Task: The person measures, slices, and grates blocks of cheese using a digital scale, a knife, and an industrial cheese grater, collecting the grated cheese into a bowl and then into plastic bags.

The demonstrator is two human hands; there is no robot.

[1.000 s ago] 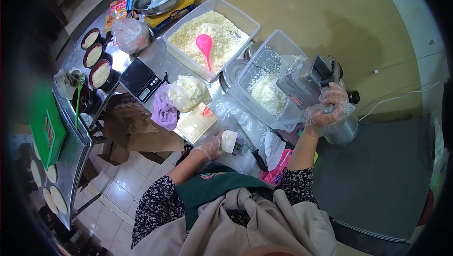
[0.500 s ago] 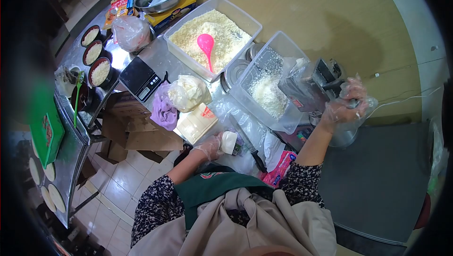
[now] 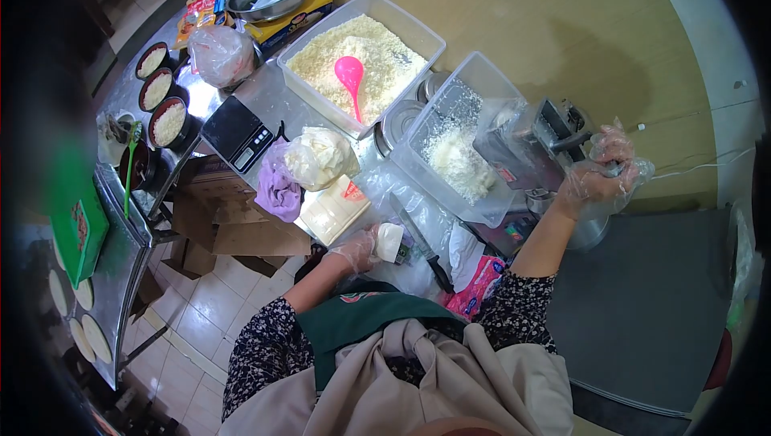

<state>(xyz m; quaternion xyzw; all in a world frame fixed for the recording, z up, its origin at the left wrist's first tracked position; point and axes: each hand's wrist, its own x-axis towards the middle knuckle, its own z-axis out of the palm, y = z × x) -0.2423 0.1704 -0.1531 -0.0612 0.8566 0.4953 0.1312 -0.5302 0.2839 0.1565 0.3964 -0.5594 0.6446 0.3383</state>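
Observation:
My left hand point(image 3: 359, 250), in a clear plastic glove, grips a small pale block of cheese point(image 3: 389, 242) in front of my apron. Just beyond it lies a larger cream-coloured cheese block point(image 3: 333, 211) with a red label. My right hand point(image 3: 601, 179), gloved too, is beside a grey grating machine point(image 3: 522, 143). Its fingers are curled, and what they hold is hard to make out. The machine's dark lever point(image 3: 572, 141) stands close to that hand. Under the machine's mouth, a clear plastic tub point(image 3: 418, 135) holds a heap of white gratings point(image 3: 462, 163).
A second tub point(image 3: 438, 34) holds yellowish gratings and a pink spoon point(image 3: 349, 79). A knife point(image 3: 422, 239) lies on plastic wrap near my left hand. A black scale point(image 3: 238, 135), a bag of white stuff point(image 3: 321, 157), a purple cloth point(image 3: 279, 183) and dark bowls point(image 3: 170, 123) stand leftward.
My right hand has moved slightly to the right, away from the machine's body. My left hand stays in place with the cheese block.

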